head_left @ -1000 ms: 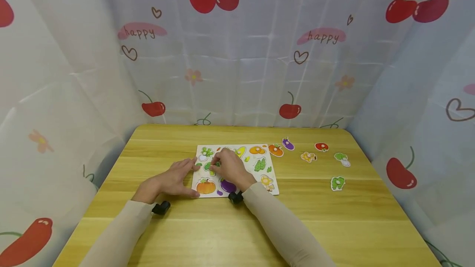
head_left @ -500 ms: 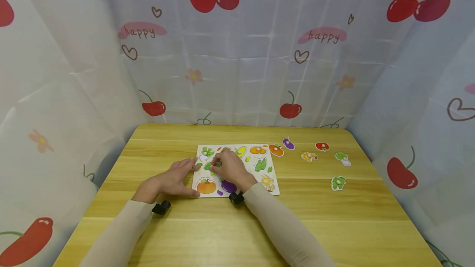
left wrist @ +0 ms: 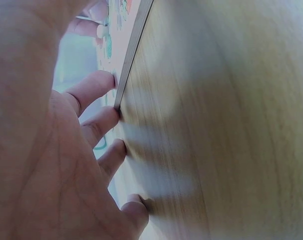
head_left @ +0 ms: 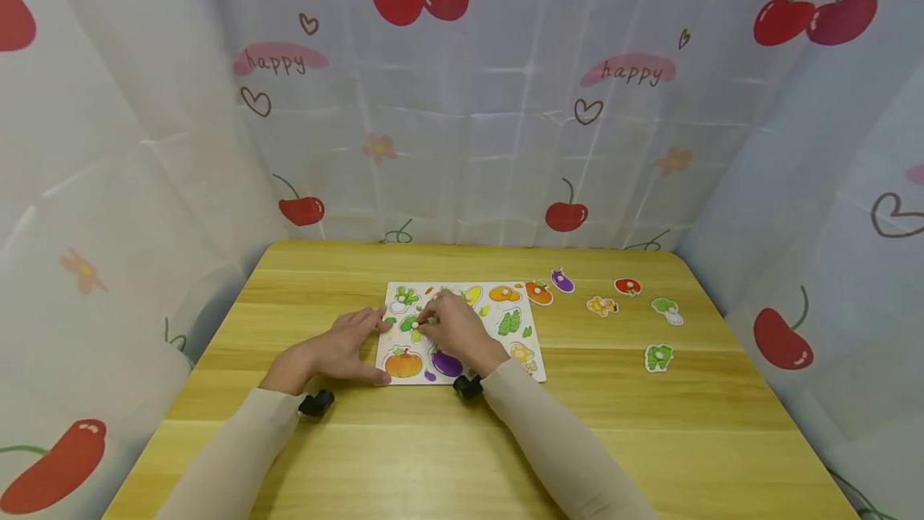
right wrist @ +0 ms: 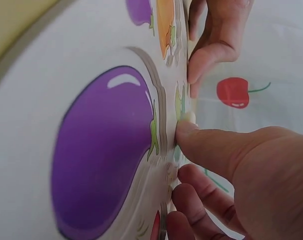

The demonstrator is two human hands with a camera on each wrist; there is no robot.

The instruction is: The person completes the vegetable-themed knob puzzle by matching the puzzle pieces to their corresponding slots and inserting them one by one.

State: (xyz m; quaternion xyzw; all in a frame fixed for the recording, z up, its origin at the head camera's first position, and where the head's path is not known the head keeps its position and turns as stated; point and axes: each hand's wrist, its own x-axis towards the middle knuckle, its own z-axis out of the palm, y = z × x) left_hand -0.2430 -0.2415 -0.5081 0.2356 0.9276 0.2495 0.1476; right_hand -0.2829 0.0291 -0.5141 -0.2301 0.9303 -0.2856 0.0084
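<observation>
A white vegetable puzzle board [head_left: 462, 346] lies on the table. My left hand [head_left: 339, 349] rests at its left edge with fingers spread; in the left wrist view, fingertips [left wrist: 111, 116] touch the board's side and the tabletop. My right hand [head_left: 459, 331] reaches over the board, thumb and curled fingers at the white knob [head_left: 415, 326] of the broccoli piece [head_left: 407, 324]. In the right wrist view the thumb [right wrist: 206, 142] presses against that knob [right wrist: 190, 118], and the index fingertip is hidden. The broccoli lies in its place on the board. A printed eggplant [right wrist: 104, 150] shows in a recess nearby.
Loose knobbed pieces lie to the right: a pumpkin [head_left: 538, 292] against the board's corner, an eggplant [head_left: 562, 281], a mushroom piece [head_left: 601, 306], a tomato [head_left: 628, 286], a white-and-green vegetable [head_left: 667, 311] and a leafy green piece [head_left: 658, 357]. A patterned curtain [head_left: 462, 143] surrounds the table.
My right hand's fingertips have drawn back slightly to the right, so more of the broccoli piece and its knob shows. My left hand stays at the board's edge.
</observation>
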